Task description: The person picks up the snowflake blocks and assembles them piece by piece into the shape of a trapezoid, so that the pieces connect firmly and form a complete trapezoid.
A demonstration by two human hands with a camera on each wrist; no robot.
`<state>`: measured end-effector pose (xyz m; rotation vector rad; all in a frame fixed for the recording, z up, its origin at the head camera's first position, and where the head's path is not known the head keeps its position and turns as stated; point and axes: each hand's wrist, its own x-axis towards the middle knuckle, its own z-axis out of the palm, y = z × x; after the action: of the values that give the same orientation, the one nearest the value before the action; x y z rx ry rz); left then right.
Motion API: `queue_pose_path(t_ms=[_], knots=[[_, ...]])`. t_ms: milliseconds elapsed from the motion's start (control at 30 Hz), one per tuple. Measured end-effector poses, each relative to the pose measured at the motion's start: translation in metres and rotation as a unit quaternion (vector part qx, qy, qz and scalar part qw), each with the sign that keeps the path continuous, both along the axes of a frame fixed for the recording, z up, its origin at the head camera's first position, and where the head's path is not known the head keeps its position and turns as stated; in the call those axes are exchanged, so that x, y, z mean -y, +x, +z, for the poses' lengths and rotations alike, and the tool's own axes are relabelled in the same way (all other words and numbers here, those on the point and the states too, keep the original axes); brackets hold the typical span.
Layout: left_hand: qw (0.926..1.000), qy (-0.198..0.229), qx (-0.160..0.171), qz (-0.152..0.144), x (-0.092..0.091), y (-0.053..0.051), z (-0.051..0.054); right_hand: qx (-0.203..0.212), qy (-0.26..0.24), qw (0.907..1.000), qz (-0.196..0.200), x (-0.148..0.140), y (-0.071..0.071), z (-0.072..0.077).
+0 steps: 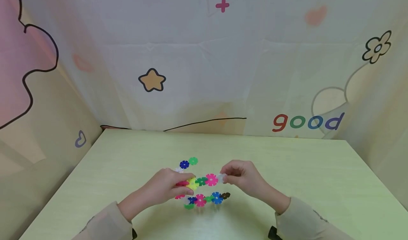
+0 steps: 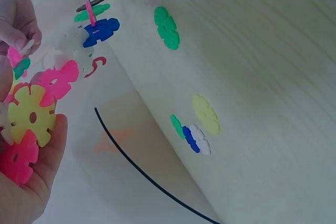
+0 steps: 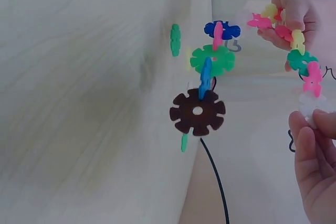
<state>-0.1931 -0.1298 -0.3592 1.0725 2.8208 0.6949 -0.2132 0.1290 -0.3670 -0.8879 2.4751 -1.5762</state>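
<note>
Between both hands runs a chain of slotted flower-shaped plastic discs. My left hand (image 1: 165, 187) grips it between thumb and fingers at a yellow disc (image 1: 192, 183) and the pink discs beside it. At the chain's right end, my right hand (image 1: 247, 179) pinches a translucent white disc (image 3: 311, 102), which meets a pink disc (image 3: 313, 78); whether their slots are fully joined I cannot tell. A dark green disc (image 1: 201, 181) sits between the pink and yellow ones. Nearer me, a second branch extends rightward, with a blue disc (image 1: 217, 198) and a brown disc (image 3: 197, 112) at its tip.
Loose discs lie on the pale table (image 1: 287, 162): a green disc (image 2: 167, 28), a yellow disc (image 2: 206, 114), and a small group with green, a dark blue disc (image 1: 184, 164) and white. A printed cloth (image 1: 204, 73) hangs behind the table's far edge.
</note>
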Motion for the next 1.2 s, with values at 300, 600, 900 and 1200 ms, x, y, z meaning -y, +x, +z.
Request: queue_pose_path(t_ms=[300,600,900,1200], knots=[[0.9999,-0.011,0.006,0.0,-0.001,0.004,0.003,-0.037,-0.013,0.9992,-0.007,0.003,0.009,-0.001],[0.9999,-0.005,-0.005,-0.014,-0.001,0.006,0.0,-0.039,-0.022,0.9987,-0.025,0.006,0.014,-0.002],[0.9996,0.008,-0.013,-0.026,-0.002,0.008,-0.004,-0.072,-0.013,0.9971,-0.019,0.004,0.017,-0.002],[0.9993,0.022,-0.015,-0.026,-0.001,0.006,-0.004,-0.1,-0.019,0.9948,-0.008,0.004,0.021,-0.009]])
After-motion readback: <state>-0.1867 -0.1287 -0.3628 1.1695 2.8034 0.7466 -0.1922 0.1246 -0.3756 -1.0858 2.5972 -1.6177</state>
